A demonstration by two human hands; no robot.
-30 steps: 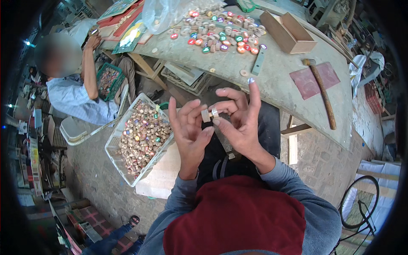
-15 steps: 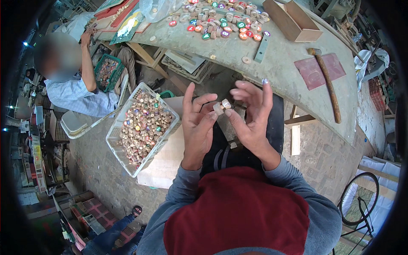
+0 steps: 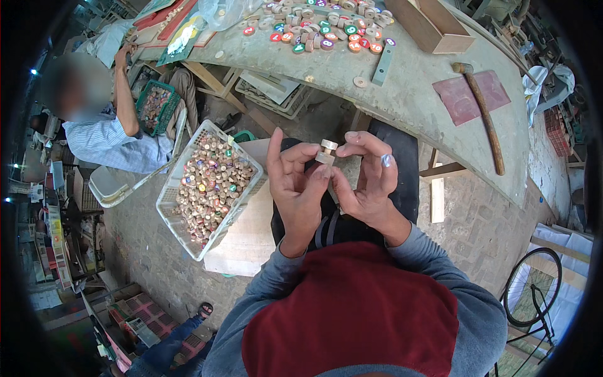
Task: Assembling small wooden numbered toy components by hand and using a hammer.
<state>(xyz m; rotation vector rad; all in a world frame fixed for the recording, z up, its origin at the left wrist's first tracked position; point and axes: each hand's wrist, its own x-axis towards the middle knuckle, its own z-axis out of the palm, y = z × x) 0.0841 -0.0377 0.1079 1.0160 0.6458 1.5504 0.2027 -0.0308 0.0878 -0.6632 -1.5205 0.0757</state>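
Observation:
My left hand [image 3: 294, 191] pinches a small wooden spool-like piece [image 3: 325, 158], two round discs joined by a short peg, between thumb and fingertips. It stands nearly upright over my lap. Close on its right is my right hand [image 3: 372, 188], thumb and forefinger apart on either side of a gap; whether a fingertip touches the piece is hard to see. A shiny bluish wrap [image 3: 386, 161] covers part of one right finger. To the left, a white plastic crate [image 3: 166, 207] holds many similar small wooden pieces, some with coloured faces.
Numbered wooden discs [image 3: 326, 44] lie heaped on the worktable [image 3: 276, 66] ahead. An open wooden box [image 3: 433, 31], a narrow green bar [image 3: 384, 66] and a hammer [image 3: 483, 116] over a reddish sheet [image 3: 451, 103] are there too. A co-worker [image 3: 116, 144] sits at left beside a green basket [image 3: 154, 107].
The wooden piece has turned from slanted to nearly upright. My right thumb and fingers have come away from its upper end, and the right forefinger has bent down.

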